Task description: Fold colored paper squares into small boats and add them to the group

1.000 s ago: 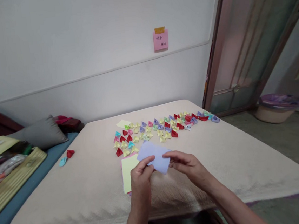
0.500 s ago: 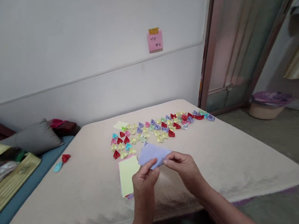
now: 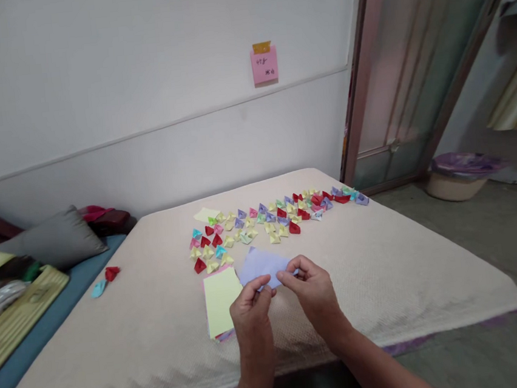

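Observation:
A sheet of lavender paper (image 3: 261, 263) is held up between both hands, its near edge under my fingers. My left hand (image 3: 252, 304) pinches the lower left part between thumb and fingers. On the right, my right hand (image 3: 311, 289) grips the lower right edge with thumb and forefinger. Beside my left hand lies a stack of paper sheets (image 3: 221, 302), pale yellow on top, with pink and other colours showing at its edges. Beyond the held sheet, several small folded paper pieces (image 3: 281, 214) in red, yellow, purple, blue and pink spread across the cream cover.
A cream-covered bed (image 3: 161, 325) supports everything. Red and light-blue folded pieces (image 3: 112, 273) lie apart at the left, and a loose yellow sheet (image 3: 206, 214) at the back. A pink note (image 3: 264, 65) hangs on the wall. A lined bin (image 3: 456, 184) stands right.
My right hand has shifted slightly left along the paper's lower edge, with its thumb nearer my left fingers. The paper stays held in both hands. The view has tilted a little.

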Action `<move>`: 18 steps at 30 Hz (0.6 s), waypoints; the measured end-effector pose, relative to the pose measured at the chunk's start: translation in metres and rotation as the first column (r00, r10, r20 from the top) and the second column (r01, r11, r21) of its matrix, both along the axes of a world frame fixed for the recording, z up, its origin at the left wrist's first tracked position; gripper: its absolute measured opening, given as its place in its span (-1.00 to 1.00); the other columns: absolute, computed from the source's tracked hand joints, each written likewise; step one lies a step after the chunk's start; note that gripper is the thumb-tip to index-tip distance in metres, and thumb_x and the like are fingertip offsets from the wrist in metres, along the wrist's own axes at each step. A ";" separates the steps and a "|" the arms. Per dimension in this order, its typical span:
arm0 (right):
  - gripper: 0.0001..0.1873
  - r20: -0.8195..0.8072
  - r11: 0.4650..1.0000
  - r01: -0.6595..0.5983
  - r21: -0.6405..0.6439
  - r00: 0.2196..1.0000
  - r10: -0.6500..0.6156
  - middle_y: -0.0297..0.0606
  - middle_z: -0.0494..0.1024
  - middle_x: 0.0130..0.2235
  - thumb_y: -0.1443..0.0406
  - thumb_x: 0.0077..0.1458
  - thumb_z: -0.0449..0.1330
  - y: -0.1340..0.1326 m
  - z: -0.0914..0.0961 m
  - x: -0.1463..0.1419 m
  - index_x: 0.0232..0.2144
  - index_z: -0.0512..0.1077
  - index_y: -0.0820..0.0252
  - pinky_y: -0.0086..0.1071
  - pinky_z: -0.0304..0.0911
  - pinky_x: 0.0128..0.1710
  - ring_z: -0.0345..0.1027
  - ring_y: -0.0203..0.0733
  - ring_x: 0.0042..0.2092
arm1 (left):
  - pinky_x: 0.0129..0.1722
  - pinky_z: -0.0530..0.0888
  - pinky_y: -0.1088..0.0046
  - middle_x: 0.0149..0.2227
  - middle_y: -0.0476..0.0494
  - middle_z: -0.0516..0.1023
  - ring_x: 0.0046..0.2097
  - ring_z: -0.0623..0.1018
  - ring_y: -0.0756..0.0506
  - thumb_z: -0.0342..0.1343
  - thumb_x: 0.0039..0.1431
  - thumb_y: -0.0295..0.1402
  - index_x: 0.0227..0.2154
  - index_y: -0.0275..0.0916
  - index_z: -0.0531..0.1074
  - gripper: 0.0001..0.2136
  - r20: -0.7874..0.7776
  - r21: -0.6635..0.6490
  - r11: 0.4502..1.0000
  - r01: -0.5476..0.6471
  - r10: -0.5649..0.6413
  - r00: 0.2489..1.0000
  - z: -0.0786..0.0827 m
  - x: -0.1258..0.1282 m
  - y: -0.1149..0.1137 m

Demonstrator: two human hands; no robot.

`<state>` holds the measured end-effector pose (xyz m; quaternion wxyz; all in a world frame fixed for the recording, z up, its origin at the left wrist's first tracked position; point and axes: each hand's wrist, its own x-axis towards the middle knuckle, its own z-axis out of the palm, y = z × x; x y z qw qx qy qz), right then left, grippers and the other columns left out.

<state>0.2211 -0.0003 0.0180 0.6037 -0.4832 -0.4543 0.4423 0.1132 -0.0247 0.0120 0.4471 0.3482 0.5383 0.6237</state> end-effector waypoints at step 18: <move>-0.59 0.040 0.997 -0.056 0.059 0.998 0.054 -0.48 0.34 -0.59 0.26 0.07 0.11 -0.002 -0.001 0.000 -0.01 0.23 0.15 -0.40 0.22 -0.40 0.31 -0.25 -0.47 | -0.37 0.38 0.56 -0.52 0.04 0.40 -0.46 0.42 0.08 0.22 -0.13 -0.46 -0.50 -0.29 0.32 -0.84 0.341 0.009 1.000 -0.028 0.023 0.940 0.008 -0.001 0.003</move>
